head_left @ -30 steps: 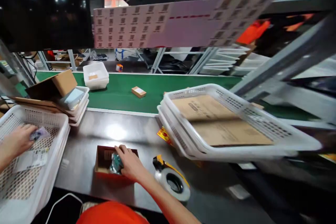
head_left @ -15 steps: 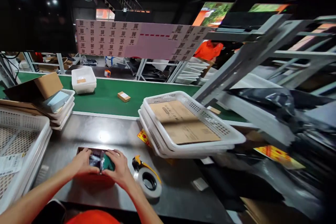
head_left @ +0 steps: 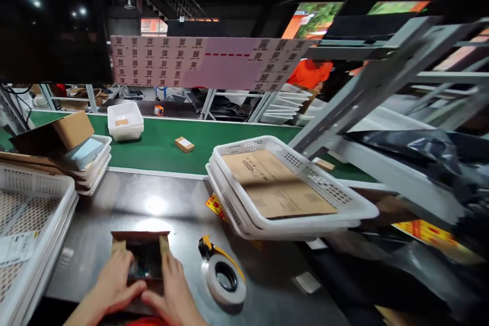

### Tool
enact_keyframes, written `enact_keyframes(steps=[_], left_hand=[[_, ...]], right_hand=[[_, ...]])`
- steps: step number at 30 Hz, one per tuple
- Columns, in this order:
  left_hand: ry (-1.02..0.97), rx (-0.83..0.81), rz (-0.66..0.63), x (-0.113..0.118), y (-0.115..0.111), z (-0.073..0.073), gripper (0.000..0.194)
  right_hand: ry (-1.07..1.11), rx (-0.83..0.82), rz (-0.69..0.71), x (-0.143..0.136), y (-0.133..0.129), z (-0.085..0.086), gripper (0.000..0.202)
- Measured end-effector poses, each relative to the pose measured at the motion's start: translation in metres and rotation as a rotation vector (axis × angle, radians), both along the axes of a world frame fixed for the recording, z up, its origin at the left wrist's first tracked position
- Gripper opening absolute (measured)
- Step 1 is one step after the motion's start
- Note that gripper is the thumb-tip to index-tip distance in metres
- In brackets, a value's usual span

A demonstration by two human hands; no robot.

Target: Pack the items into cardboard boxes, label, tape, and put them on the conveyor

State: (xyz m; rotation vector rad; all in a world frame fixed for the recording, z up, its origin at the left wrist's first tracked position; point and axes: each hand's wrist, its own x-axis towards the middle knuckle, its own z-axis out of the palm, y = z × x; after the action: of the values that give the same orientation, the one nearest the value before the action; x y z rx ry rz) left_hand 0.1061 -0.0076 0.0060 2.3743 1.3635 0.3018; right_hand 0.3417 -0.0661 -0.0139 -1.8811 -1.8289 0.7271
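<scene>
A small cardboard box (head_left: 140, 235) stands on the metal table close to me, its top open and its side flaps raised. My left hand (head_left: 116, 282) holds the box's left side, fingers along the flap and thumb across the near edge. On the opposite side, my right hand (head_left: 173, 285) grips the right flap, its thumb also toward the near edge. Dark contents with a glossy patch lie inside; I cannot make out their kind. A tape dispenser (head_left: 225, 277) with a wide roll and yellow frame lies right of the box, touched by neither hand.
Stacked white baskets (head_left: 296, 221) holding flat cardboard stand at the right. More white baskets (head_left: 57, 188) are stacked at the left. Behind the table, a green conveyor belt (head_left: 160, 160) carries a small carton (head_left: 184, 144) and a white bin (head_left: 125, 121).
Both hands have moved from the bagged items in the box's opening to its sides. The box's flaps now stand up, and the green item no longer shows. The view has shifted slightly.
</scene>
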Motion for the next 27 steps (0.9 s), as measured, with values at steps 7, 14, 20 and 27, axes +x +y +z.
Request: enact_keyframes(steps=[7,14,20,27], left_hand=[[0.071,0.548,-0.25,0.007,0.042,-0.02,0.035],[0.018,0.724,-0.131,-0.01,0.038,-0.074,0.051],[0.03,0.518,-0.032,-0.031,0.009,-0.106,0.055],[-0.144,0.42,-0.222,-0.008,0.044,-0.098,0.055]], right_hand=[[-0.17,-0.015,0.272,0.021,0.045,0.025,0.031],[-0.068,0.489,-0.107,0.019,0.033,-0.059,0.056],[-0.141,0.211,0.467,0.051,0.018,-0.053,0.08],[-0.274,-0.057,-0.212,0.18,0.017,-0.042,0.061]])
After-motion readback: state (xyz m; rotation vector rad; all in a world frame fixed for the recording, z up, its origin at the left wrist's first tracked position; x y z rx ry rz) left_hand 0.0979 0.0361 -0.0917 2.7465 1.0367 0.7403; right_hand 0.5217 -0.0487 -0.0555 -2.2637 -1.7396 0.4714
